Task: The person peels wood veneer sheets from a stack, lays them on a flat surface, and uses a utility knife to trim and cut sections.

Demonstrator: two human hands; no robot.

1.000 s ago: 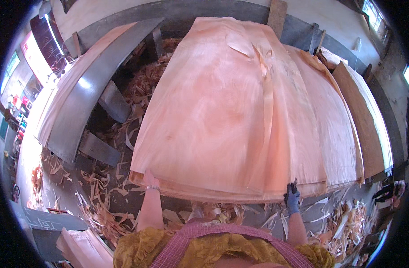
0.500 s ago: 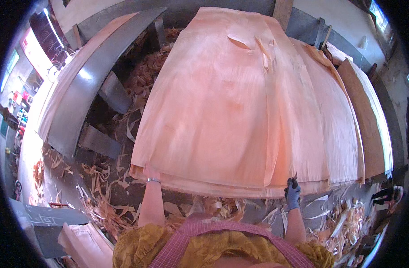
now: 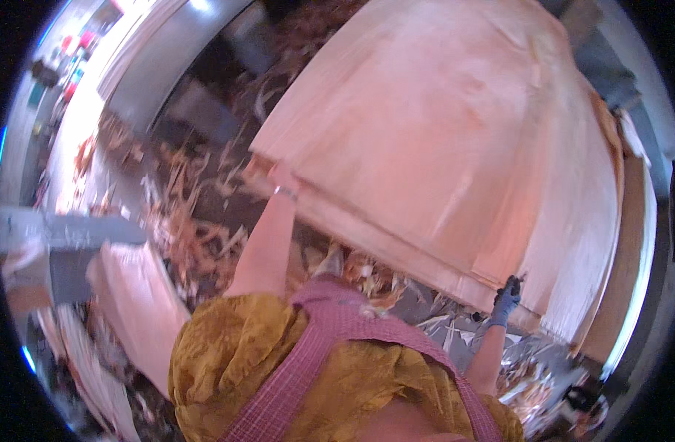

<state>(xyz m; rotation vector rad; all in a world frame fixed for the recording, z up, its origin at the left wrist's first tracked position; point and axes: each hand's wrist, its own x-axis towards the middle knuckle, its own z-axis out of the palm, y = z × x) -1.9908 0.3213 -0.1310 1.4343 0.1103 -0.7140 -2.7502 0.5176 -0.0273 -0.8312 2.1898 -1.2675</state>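
Observation:
A large stack of thin, pinkish wood veneer sheets (image 3: pixel 418 140) spreads out in front of me, with layered near edges. My left hand (image 3: pixel 282 177), bare with a band at the wrist, is at the stack's near left corner. Its fingers look closed on the top veneer sheet, though they blend into the wood colour and blur. On the near edge farther right is my right hand (image 3: pixel 508 296), in a grey glove with dark fingers. Those fingers are bent at the sheet's edge, and their undersides are hidden.
Curled wood shavings (image 3: pixel 194 214) litter the floor below and left of the stack. Beyond them stands a grey metal beam (image 3: pixel 149 74). A grey metal piece (image 3: pixel 79 247) and loose veneer pieces (image 3: pixel 135 295) are at lower left. A brown board (image 3: pixel 621 250) borders the stack's right side.
The view has turned and shifted, so the stack appears tilted and more of the lower-left floor shows. Both hands remain at the stack's near edge.

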